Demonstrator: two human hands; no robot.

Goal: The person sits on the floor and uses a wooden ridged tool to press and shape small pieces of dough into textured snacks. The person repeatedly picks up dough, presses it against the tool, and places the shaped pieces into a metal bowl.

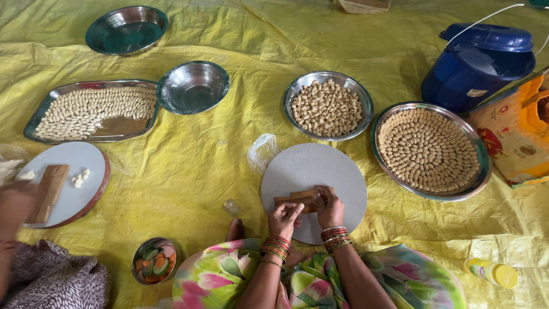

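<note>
A round grey board (320,171) is seen lying on the yellow sheet (189,166) directly in front of the person. On its near edge a small ridged wooden block (297,199) is laid flat. The right hand (330,207) is curled over the right end of the block, with the fingertips pressed on its top. The left hand (284,220) is placed just below the block's left end, fingers bent and pinched together at the block's near edge; whether a piece of dough is pinched there cannot be told. Both wrists are ringed with red and gold bangles.

Beyond the board, a round steel plate of loosely heaped shaped pieces (327,106) is set. To the right, a larger round steel tray (430,151) is filled with pale pieces laid in neat concentric rings. A crumpled clear plastic wrapper (262,151) is noted just beside the board's left rim.

Further left, an empty steel bowl (193,87), a second empty bowl (126,29) and a rectangular steel tray (91,111) partly filled with rows of pieces are observed. A second round board (71,182) carries another wooden block (49,191) and a few pale pieces; a co-worker's hand (14,200) is held at its left edge. A blue lidded bucket (479,63) stands at upper right.
</note>
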